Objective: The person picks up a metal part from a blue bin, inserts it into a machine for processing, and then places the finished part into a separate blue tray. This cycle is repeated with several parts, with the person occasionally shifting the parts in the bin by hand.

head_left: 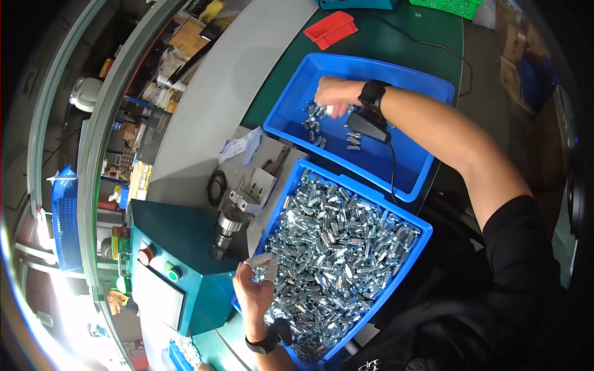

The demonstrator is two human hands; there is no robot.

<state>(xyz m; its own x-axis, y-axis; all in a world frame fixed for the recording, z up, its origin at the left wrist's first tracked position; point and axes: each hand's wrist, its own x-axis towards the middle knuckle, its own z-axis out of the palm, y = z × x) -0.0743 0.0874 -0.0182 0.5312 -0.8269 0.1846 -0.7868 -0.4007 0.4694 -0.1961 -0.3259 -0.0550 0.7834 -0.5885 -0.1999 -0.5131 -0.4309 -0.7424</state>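
Observation:
My left hand (252,294) is closed around a few small shiny metal pieces (260,273), with white coverings on its fingers. It hovers at the left edge of the near blue bin (424,230), which is heaped with short, hex-sided metal pieces (337,247). Reaching into the far blue bin (396,71), my right hand (339,96) points its curled fingers down over a small group of the same pieces (314,127). Its fingertips are partly hidden, so what they hold cannot be made out. Another little row of pieces (353,140) lies beside it on the bin floor.
A teal machine (185,247) with buttons stands at the left, its metal spindle (228,226) close to the near bin. A cloth (241,147) and a coiled black cable (216,187) lie behind it. A red tray (331,29) sits beyond the far bin. A cord hangs from my right wristband.

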